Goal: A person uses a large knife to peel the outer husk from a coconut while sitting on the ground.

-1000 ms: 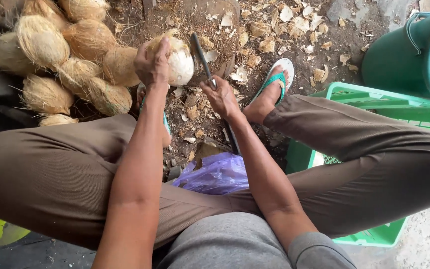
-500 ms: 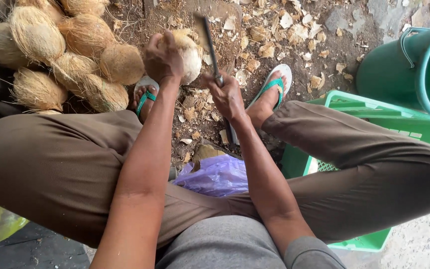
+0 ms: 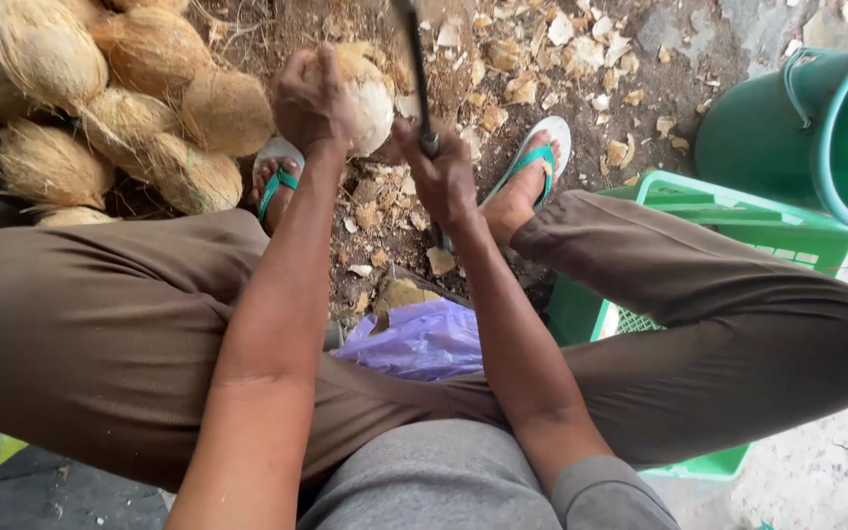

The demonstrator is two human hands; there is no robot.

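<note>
- Our left hand is clamped over the top of a coconut, fingers wrapped down its left side; the nut is partly stripped, pale shell showing on the right, brown husk fibre left on top.
- The coconut sits just above the ground, between our two feet and in front of our knees.
- Our right hand is closed tight round the handle of a blade. The dark, narrow blade runs up and away from the fist, its flat just beside the right flank of the coconut; we cannot tell whether metal touches shell.
- The two hands are near each other but apart, the coconut and blade between them.
- A pile of unhusked, fibrous brown coconuts lies to the left, close to our left foot in its green-strapped sandal.
- Our right foot wears a matching sandal.
- Pale chips of husk and shell litter the dirt ahead.
- A crumpled purple bag lies between our thighs.
- A green crate sits under our right leg; a green bucket stands just beyond it, upper right.
</note>
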